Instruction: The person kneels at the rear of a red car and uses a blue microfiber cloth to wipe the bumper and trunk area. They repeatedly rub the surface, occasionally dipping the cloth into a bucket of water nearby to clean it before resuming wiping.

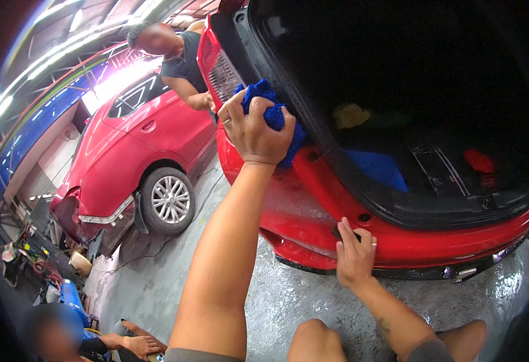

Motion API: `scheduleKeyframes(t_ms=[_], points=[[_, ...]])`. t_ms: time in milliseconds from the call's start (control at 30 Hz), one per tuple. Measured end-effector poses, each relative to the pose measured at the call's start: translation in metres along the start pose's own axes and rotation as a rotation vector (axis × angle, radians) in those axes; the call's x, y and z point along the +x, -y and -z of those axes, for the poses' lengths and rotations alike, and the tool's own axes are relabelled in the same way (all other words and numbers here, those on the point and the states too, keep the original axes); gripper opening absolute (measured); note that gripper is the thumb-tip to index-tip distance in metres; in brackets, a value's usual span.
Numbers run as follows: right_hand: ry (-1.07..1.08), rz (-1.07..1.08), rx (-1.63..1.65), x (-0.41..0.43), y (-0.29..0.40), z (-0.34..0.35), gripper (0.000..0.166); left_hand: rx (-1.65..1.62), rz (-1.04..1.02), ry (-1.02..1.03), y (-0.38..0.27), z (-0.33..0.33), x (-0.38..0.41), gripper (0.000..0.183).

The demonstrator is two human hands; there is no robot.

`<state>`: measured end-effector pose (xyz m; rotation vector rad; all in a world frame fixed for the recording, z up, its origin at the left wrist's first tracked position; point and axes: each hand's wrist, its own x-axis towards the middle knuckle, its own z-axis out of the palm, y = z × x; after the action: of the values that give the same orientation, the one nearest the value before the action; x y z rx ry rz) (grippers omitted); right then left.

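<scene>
My left hand (257, 131) grips a bunched blue microfiber cloth (264, 99) against the rear corner of a red car, just below its tail light (222, 77). Lower down and to the right, my right hand (357, 258) has its fingers over a small dark block (359, 236), pressed on the red rear bumper (409, 246). What the block is made of is hard to tell, as the fingers cover most of it. A dull, whitish film marks the bumper's paint (291, 199) between my two hands. Above stands the open trunk (382, 212), bordered by a black rubber seal (325, 154).
A person (180, 63) stands beyond the tail light; another person (119, 344) sits at lower left. Behind them is a second red car (156, 122) with its rear bumper off. A cable (156, 253) crosses the grey floor (156, 280). A blue tank (72, 298) and parts clutter the left.
</scene>
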<state>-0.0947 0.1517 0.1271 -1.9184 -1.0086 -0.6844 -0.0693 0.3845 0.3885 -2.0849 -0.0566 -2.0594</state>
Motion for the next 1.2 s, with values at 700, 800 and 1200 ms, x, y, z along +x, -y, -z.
scheduleKeyframes(t_ms=[700, 800, 1200], points=[[-0.078, 0.090, 0.157, 0.036, 0.004, -0.019, 0.046, 0.069, -0.149, 0.036, 0.000, 0.003, 0.012, 0.033], [-0.161, 0.138, 0.211, 0.108, 0.043, -0.019, 0.045, 0.102, -0.189, 0.059, 0.003, -0.002, 0.013, 0.032], [-0.104, 0.112, 0.308, 0.125, 0.046, -0.018, 0.050, 0.223, -0.282, 0.110, 0.002, -0.001, 0.019, 0.036]])
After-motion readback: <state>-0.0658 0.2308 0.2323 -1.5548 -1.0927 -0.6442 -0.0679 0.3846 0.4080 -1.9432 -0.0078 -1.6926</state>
